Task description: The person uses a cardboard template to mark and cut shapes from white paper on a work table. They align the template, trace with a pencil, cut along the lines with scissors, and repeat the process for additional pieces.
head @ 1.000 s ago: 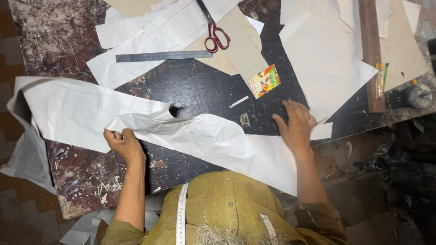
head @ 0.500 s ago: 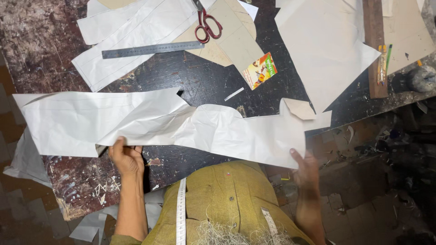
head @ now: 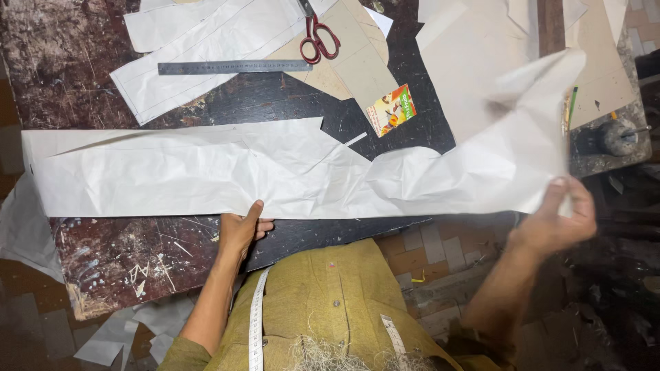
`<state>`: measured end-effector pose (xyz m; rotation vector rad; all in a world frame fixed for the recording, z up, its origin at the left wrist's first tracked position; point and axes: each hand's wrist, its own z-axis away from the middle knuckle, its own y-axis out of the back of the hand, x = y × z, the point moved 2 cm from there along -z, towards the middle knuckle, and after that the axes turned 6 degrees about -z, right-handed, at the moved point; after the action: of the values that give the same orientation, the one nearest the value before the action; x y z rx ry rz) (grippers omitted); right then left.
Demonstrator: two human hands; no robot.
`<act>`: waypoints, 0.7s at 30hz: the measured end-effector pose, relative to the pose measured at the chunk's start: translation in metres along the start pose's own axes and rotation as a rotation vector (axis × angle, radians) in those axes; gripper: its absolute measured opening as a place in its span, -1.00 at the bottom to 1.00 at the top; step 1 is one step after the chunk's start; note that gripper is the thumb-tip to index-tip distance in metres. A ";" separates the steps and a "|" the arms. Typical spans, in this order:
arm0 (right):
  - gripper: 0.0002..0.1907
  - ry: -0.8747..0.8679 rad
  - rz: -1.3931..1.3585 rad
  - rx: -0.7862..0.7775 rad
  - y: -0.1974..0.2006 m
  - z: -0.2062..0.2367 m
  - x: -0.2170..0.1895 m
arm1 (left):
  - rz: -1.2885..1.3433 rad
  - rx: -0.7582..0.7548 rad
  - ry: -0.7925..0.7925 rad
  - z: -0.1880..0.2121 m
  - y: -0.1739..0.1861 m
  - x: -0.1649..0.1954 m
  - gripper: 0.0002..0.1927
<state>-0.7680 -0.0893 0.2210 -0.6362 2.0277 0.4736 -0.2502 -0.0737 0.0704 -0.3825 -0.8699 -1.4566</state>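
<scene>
A long, creased strip of white paper (head: 206,175) lies stretched across a dark, scratched worktable (head: 124,254). My left hand (head: 240,230) grips its near edge around the middle, thumb on top. Beyond the table's right end, my right hand (head: 560,216) pinches the strip's right end and holds that end up in the air, where it folds upward. A measuring tape (head: 256,323) hangs around my neck over a mustard shirt.
Behind the strip lie a steel ruler (head: 234,66), red-handled scissors (head: 317,38), a small orange packet (head: 392,110), more white and tan paper pieces (head: 206,34) and a wooden bar (head: 550,24). Paper scraps (head: 117,336) lie on the brick floor.
The crumpled strip has been pulled out nearly straight. My right hand swung far out to the right with its end, while my left hand stayed at the near edge.
</scene>
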 end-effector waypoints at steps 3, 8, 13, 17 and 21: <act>-0.71 0.389 0.222 -0.348 -0.072 0.079 -0.074 | -0.141 -0.134 0.066 -0.002 -0.002 -0.005 -0.41; -0.75 0.764 0.063 -0.868 -0.187 0.210 -0.148 | -0.257 -0.334 0.106 0.012 -0.004 -0.012 -0.09; -0.62 0.839 0.004 -0.999 -0.197 0.242 -0.157 | -0.007 -0.463 0.074 0.031 0.023 -0.015 0.05; -0.83 0.856 -0.021 -0.921 -0.194 0.212 -0.149 | -0.425 -0.056 -0.534 0.016 0.045 0.008 -0.25; -0.74 0.350 0.040 -0.639 -0.152 0.096 -0.101 | -0.928 0.022 -0.941 0.006 0.045 0.021 -0.28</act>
<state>-0.5681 -0.1314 0.2486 -1.1240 2.2141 1.1207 -0.2110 -0.0782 0.1015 -0.7255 -1.9957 -2.1266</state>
